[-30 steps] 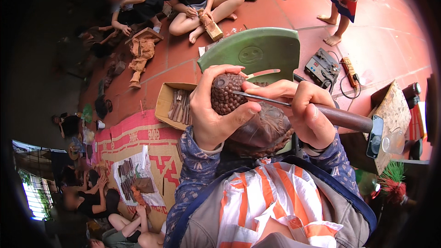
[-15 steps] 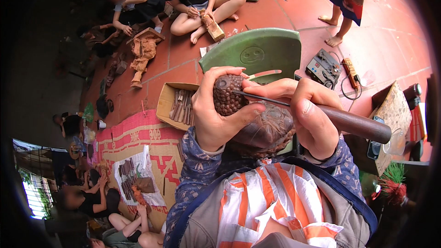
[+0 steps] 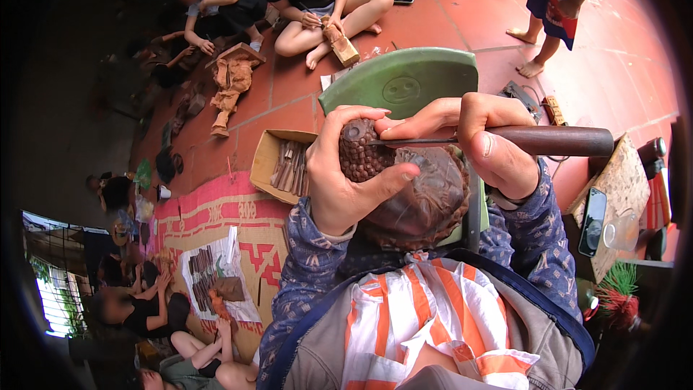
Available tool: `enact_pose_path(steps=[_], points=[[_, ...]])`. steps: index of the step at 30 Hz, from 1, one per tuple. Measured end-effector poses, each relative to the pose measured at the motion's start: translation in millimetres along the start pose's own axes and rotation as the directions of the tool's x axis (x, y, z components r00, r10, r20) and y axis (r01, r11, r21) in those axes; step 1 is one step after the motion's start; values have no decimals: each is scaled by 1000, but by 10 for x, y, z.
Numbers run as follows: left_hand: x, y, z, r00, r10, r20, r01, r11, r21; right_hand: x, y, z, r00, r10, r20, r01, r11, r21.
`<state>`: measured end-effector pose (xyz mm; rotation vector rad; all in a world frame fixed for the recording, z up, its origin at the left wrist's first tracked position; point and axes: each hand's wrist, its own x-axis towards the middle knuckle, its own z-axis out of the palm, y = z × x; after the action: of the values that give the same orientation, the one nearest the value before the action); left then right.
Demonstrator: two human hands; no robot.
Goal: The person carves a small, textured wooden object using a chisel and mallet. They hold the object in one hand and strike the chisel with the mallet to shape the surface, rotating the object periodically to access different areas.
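Observation:
My left hand [image 3: 333,191] is wrapped round the knobbly, bumpy head of a dark wooden carving [image 3: 364,161], its thumb lying along the near side. The carving's broader, smoother body [image 3: 426,198] rests over my lap, partly hidden by my hands. In my right hand [image 3: 494,141] is a carving chisel [image 3: 559,141] with a thick dark wooden handle pointing right. Its thin metal blade lies nearly level, and the tip touches the bumps of the head. My right forefinger reaches along the blade towards the head.
A green plastic chair [image 3: 433,72] stands just beyond the carving. To the left are a cardboard box [image 3: 266,166] of chisels and a patterned mat [image 3: 216,209] with tools on paper. At right, a board [image 3: 624,177] bears a phone [image 3: 593,217] and a clear cup. Other people sit carving nearby.
The chisel's handle has swung away from me, from slanting down to the right to nearly level, and my right hand has turned with it. My left hand keeps its hold on the carving.

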<state>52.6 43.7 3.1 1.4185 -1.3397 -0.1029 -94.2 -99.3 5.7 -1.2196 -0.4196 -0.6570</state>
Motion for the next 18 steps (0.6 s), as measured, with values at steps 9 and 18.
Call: enact_pose_path(steps=[9,18], points=[[-12,-3,8,998,-61,13,62,988,-143,-182,142,11,931,-310,-194,271,941,-204],[-13,-7,79,991,68,-112,-92,969,-227,-388,200,75,959,-204,-197,153,957,-246]])
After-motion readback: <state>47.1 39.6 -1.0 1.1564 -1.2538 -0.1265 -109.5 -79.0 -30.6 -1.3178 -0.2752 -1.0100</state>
